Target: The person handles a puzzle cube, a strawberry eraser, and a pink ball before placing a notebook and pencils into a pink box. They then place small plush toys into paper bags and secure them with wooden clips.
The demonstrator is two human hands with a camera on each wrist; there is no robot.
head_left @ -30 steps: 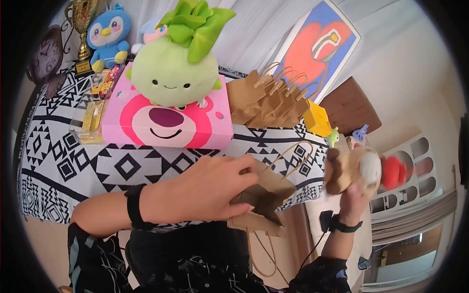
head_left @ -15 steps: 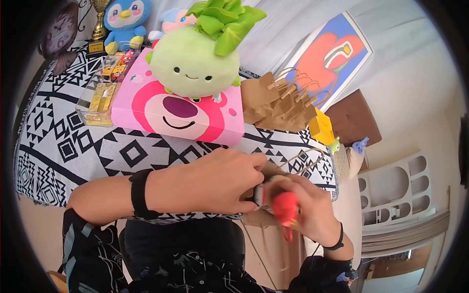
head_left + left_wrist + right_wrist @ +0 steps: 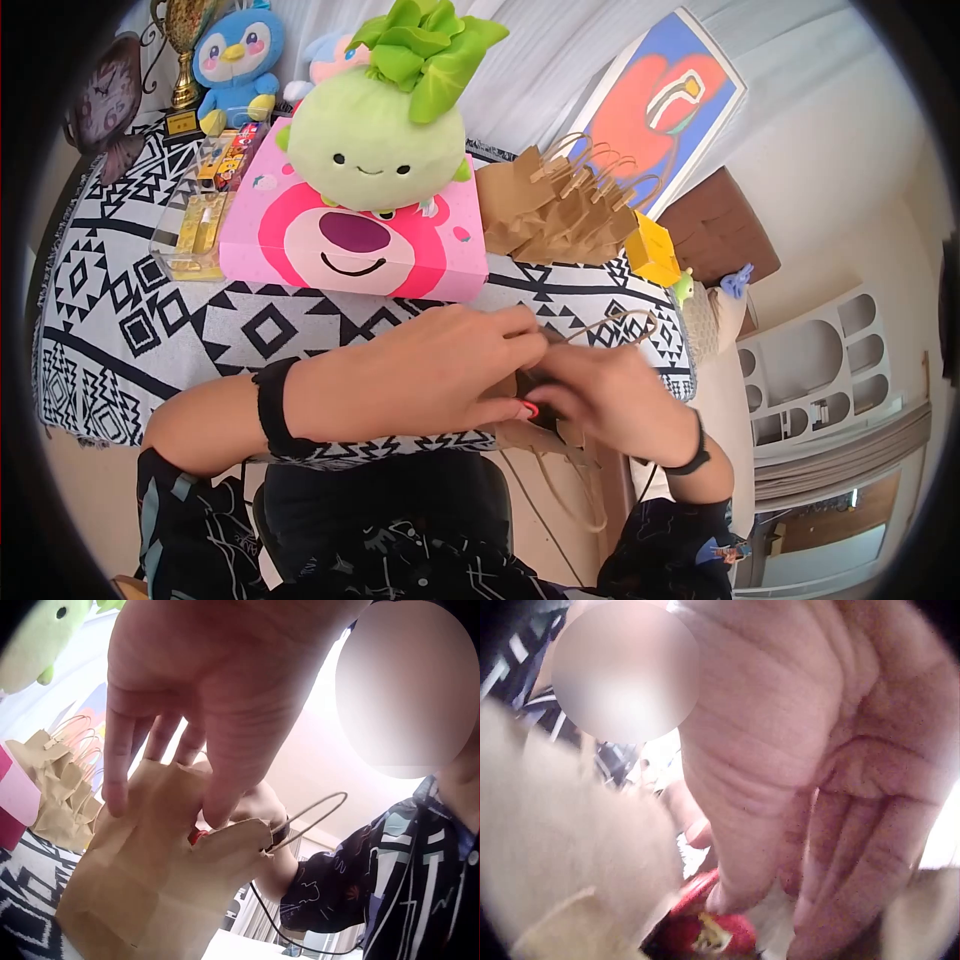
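Observation:
A brown paper bag (image 3: 142, 877) with twisted handles stands at the table's front edge. My left hand (image 3: 430, 370) grips the bag at its top edge, fingers over the rim and thumb on the near side. My right hand (image 3: 625, 400) reaches into the bag's mouth. In the right wrist view its thumb presses a red part with a yellow mark on the plush toy (image 3: 731, 937), the fingers around the pale part beside it. A bit of red shows by the left thumb in the head view. The bag's walls and my hands hide most of the toy.
Behind the hands, a pink bear-face box (image 3: 240, 250) carries a green radish-like plush (image 3: 375, 140). Several paper bags (image 3: 540, 215) and a yellow box (image 3: 652, 250) stand right of it. Clear cases (image 3: 195, 235), a blue penguin plush (image 3: 238, 75) and a trophy (image 3: 185, 60) are left.
My right hand has swung in from the far right with the brown, white and red plush toy and lowered it into the bag. My left hand has stayed at the bag's rim.

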